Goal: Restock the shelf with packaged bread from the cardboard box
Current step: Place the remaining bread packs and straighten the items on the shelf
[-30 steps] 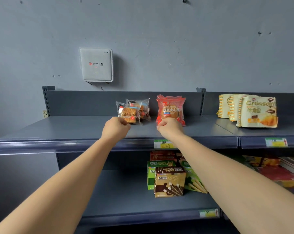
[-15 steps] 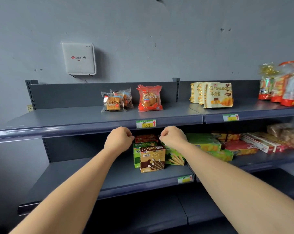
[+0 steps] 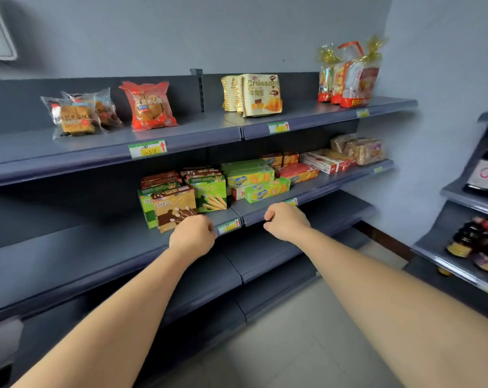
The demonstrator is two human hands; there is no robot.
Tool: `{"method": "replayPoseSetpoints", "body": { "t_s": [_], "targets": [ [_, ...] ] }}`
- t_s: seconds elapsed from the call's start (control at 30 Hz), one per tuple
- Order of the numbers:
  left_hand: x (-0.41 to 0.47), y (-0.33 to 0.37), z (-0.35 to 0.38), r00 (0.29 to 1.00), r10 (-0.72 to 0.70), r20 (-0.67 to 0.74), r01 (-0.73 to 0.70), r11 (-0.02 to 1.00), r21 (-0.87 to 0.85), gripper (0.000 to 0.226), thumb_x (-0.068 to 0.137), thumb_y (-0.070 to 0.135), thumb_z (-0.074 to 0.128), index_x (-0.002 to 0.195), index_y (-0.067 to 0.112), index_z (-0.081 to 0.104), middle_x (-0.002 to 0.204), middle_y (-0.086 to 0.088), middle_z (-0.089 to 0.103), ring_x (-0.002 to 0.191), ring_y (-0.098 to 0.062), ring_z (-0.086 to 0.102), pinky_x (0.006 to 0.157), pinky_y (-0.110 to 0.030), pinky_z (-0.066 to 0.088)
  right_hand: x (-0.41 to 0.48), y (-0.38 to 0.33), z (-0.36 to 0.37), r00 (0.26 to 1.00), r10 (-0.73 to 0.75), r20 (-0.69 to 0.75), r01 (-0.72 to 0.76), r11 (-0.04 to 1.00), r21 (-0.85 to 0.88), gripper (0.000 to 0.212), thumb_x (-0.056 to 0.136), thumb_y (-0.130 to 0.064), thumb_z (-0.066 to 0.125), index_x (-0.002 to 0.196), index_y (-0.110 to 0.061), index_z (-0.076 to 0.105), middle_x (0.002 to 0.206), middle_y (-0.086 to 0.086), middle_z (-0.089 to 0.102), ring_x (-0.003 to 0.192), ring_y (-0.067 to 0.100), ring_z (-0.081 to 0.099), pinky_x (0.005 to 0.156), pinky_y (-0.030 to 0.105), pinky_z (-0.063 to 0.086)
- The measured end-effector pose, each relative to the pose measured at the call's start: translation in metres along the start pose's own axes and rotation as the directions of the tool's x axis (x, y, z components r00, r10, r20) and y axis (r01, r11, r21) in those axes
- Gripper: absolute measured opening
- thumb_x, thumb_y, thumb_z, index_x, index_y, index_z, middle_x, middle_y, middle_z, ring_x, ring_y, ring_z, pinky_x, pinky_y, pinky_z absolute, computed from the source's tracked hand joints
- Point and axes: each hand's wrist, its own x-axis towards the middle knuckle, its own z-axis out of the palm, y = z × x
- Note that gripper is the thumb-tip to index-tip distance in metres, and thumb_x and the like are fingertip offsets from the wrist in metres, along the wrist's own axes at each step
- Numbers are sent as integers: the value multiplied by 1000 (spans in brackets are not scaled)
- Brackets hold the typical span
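Note:
Two clear packets of bread (image 3: 75,117) and a red packet of bread (image 3: 149,106) stand upright on the top shelf (image 3: 198,133), left of its divider post. My left hand (image 3: 192,236) and my right hand (image 3: 286,221) hover well below them, in front of the middle shelf's edge. Both have curled fingers and hold nothing. The cardboard box is out of view.
Yellow croissant packs (image 3: 261,95) and tied cellophane bags (image 3: 349,77) fill the top shelf's right half. Snack boxes (image 3: 181,203) crowd the middle shelf behind my hands. A second rack with dark bottles (image 3: 475,242) stands at the right. Grey floor (image 3: 293,345) lies below.
Both hands have let go of the bread packets and dropped from the top shelf down to the middle shelf's edge. My view has swung right and down.

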Motion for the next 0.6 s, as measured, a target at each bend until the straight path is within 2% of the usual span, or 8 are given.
{"method": "replayPoseSetpoints", "body": {
  "t_s": [0.13,0.3,0.47,0.6],
  "targets": [
    [-3,49,45,994,75,76,-78,996,37,17,89,27,60,99,16,69,105,-7,68,100,-30,61,79,-36,53,-20,73,-13,994,108,-1,-108,992,-63,20,89,-20,60,108,-22,65,117,0,64,108,25,58,76,31,49],
    [-11,121,110,972,156,174,-171,982,78,16,90,24,57,99,16,68,104,-3,65,97,-27,60,76,-32,50,-47,173,-21,973,232,-1,-230,963,-140,20,85,-13,58,102,-18,68,105,2,69,102,26,63,79,31,55],
    [-21,191,178,931,242,274,-274,958,85,11,91,22,55,91,14,63,100,-3,64,91,-26,58,70,-30,47,-77,275,-26,934,355,37,-342,920,-190,24,88,-15,57,108,-19,68,112,4,67,107,29,61,88,33,53],
    [-27,242,230,883,285,373,-346,932,108,17,91,18,49,96,15,65,98,-3,62,85,-24,56,66,-29,45,-104,351,-21,881,471,44,-454,868,-204,25,85,-15,55,105,-21,68,113,6,67,105,30,61,77,27,49]
  ]
}}
